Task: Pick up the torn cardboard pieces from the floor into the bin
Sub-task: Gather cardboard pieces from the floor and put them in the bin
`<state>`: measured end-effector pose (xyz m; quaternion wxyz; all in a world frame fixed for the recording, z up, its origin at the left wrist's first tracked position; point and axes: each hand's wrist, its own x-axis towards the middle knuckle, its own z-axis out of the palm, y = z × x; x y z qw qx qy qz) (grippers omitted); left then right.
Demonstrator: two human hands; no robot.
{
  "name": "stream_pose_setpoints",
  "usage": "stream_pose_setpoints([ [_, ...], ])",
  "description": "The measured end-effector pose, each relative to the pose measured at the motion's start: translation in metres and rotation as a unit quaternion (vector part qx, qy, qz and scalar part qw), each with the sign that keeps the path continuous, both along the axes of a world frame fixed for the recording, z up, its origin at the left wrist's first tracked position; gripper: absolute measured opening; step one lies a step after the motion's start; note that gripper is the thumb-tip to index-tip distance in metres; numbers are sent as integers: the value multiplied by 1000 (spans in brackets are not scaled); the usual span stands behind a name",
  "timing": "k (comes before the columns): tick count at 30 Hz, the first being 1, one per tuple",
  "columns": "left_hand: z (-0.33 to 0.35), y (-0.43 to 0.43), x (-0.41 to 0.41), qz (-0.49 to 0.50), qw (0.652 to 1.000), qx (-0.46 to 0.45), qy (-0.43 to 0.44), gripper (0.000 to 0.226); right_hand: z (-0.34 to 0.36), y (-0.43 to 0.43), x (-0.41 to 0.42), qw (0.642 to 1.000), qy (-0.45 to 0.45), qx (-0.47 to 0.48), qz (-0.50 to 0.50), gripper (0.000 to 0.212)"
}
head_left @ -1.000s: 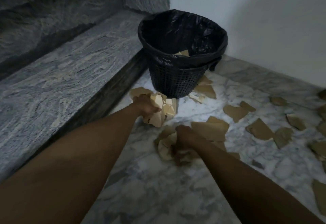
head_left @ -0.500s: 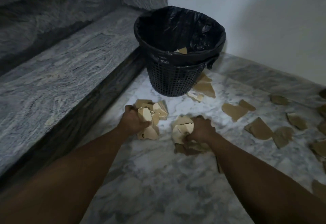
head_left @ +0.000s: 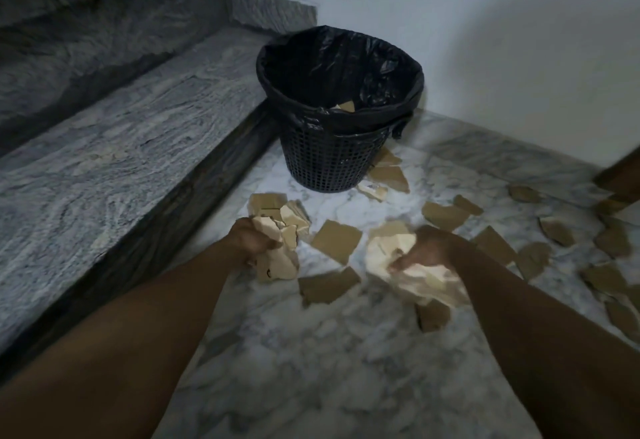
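The left hand (head_left: 251,243) is closed around a crumpled bundle of pale torn cardboard pieces (head_left: 277,248), with further pieces projecting toward 12 o'clock above the fist. The right hand (head_left: 427,248) is curled over a second bundle of pale torn cardboard (head_left: 412,270), fingers bent down onto it; this area is blurred, so the exact finger placement cannot be told. Both forearms extend from the 6 o'clock edge of the view.

The black mesh plastic bin (head_left: 330,161), lined with a black plastic bag (head_left: 346,68), stands on the white-and-grey marbled floor (head_left: 311,352) at 12 o'clock from the hands, well apart from them. At least one tan cardboard piece (head_left: 346,106) lies inside the bin.

Loose flat brown cardboard pieces lie on the floor: one (head_left: 336,241) between the two hands, one (head_left: 327,286) at 6 o'clock from it, and several touching or just beside the base of the bin at its 4 o'clock side (head_left: 386,175). Further pieces (head_left: 554,231) are scattered toward 3 o'clock. A grey veined stone step (head_left: 121,134) runs along the 9 o'clock side of the floor.
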<state>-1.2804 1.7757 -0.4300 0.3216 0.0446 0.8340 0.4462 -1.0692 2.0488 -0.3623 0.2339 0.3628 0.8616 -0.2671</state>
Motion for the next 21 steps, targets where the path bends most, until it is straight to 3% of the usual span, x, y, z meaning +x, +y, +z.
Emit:
stream_pose_setpoints([
  [3, 9, 3, 0, 53, 995, 83, -6, 21, -11, 19, 52, 989, -131, 60, 43, 90],
  [6, 26, 10, 1, 72, 990, 124, -8, 25, -36, 9, 84, 993, -87, 69, 40, 72],
  [8, 40, 16, 5, 0, 993, 114, -9, 31, -46, 4, 87, 997, -31, 58, 27, 63],
  [10, 54, 21, 18, -166, 985, 53, -10, 36, -48, -1, 79, 999, -16, 38, 24, 57],
  [11, 59, 25, 27, -264, 964, -7, 4, 36, -47, -3, 74, 999, -10, 29, 20, 58],
  [14, 57, 38, 60, -490, 843, -201, 90, 50, -50, -10, 52, 999, 30, 20, 14, 70],
  [16, 45, 44, 82, -536, 781, -284, 150, 65, -52, -13, 39, 999, 42, 24, 9, 66],
  [17, 39, 46, 90, -530, 774, -303, 168, 71, -53, -12, 32, 998, 48, 27, 2, 62],
  [21, 28, 51, 104, -475, 815, -297, 147, 87, -48, -11, 6, 987, 126, 5, -96, 60],
])
